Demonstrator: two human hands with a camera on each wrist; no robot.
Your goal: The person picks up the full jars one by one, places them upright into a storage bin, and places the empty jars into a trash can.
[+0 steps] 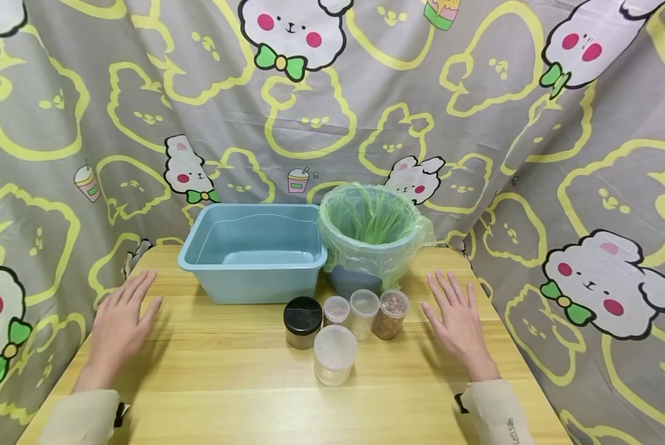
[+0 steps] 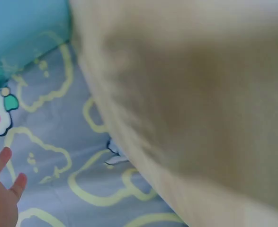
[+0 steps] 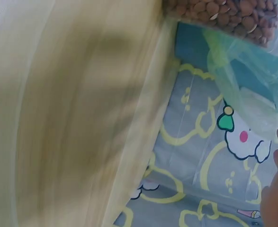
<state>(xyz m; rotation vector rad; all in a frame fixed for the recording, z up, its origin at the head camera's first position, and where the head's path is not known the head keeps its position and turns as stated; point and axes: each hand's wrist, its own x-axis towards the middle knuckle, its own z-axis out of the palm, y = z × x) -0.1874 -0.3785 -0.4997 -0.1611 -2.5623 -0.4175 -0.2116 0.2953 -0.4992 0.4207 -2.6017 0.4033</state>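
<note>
My left hand [image 1: 118, 321] lies with straight, spread fingers at the left side of the wooden table, holding nothing. On the right side my right hand [image 1: 456, 318] is likewise spread flat, fingers pointing away from me. Nearest to it stands a clear jar of brown pieces [image 1: 390, 314], which the right wrist view shows filled with small reddish-brown bits [image 3: 224, 14]. Left of that come a clear lidded jar [image 1: 364, 314], a small jar with a pale lid [image 1: 337, 310] and a jar with a black lid [image 1: 303, 322]. In front stands a wider jar with a frosted lid [image 1: 335, 355].
A blue rectangular basin [image 1: 254, 287] stands at the back left of the table [image 1: 227, 395]. Right beside it is a blue bin [image 1: 351, 281] lined with a green plastic bag [image 1: 377, 228]. A grey patterned curtain [image 1: 321, 123] hangs around the table.
</note>
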